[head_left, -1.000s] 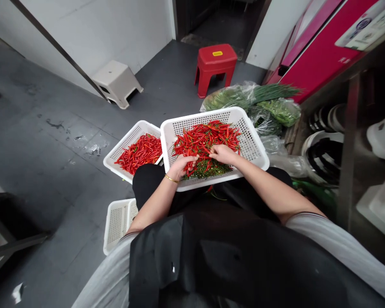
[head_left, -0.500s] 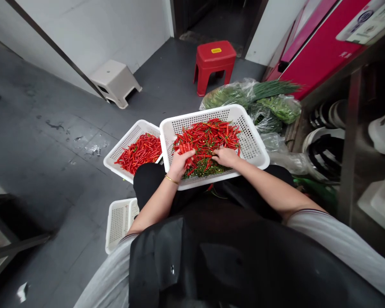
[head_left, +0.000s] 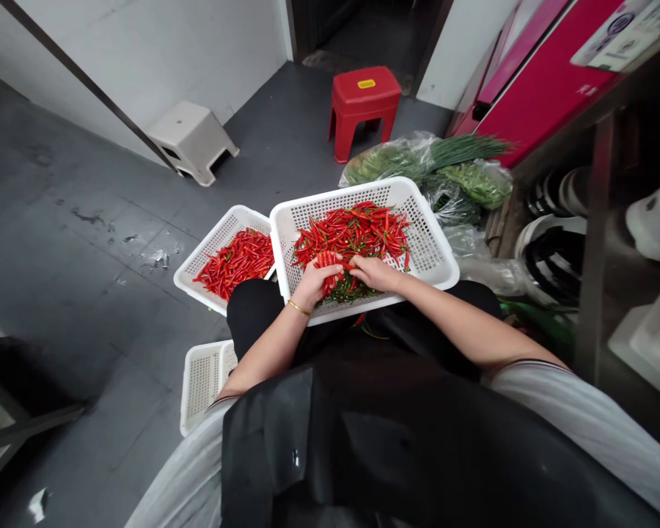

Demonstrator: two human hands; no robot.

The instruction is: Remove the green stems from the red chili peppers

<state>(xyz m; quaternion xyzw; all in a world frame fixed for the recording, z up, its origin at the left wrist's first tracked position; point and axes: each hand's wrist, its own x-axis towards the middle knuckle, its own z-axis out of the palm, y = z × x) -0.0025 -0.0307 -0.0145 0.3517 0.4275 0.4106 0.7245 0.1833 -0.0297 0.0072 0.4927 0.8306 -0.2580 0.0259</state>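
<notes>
On my lap rests a white perforated basket (head_left: 429, 242), tilted a little, with a heap of red chilli peppers (head_left: 357, 227) in it. Green stems (head_left: 352, 290) lie along its near side. My left hand (head_left: 314, 282) is closed around a bunch of red chillies (head_left: 326, 265). Close beside it, my right hand (head_left: 377, 273) pinches a red chilli near its stem end, its tip pointing toward the bunch. A second white basket (head_left: 190, 282), holding more red chillies (head_left: 239, 260), stands to the left, partly behind the first.
Another white basket (head_left: 198, 381) sits on the floor at lower left. Ahead stand a red stool (head_left: 366, 99) and a grey-white stool (head_left: 190, 136). Bagged green vegetables (head_left: 390, 163) lie beyond the lap basket. Shelving with tubs (head_left: 555, 257) runs along the right.
My right hand has moved left and up from the stems toward my left hand, bringing a chilli close to the bunch. My left hand keeps its hold on the bunch.
</notes>
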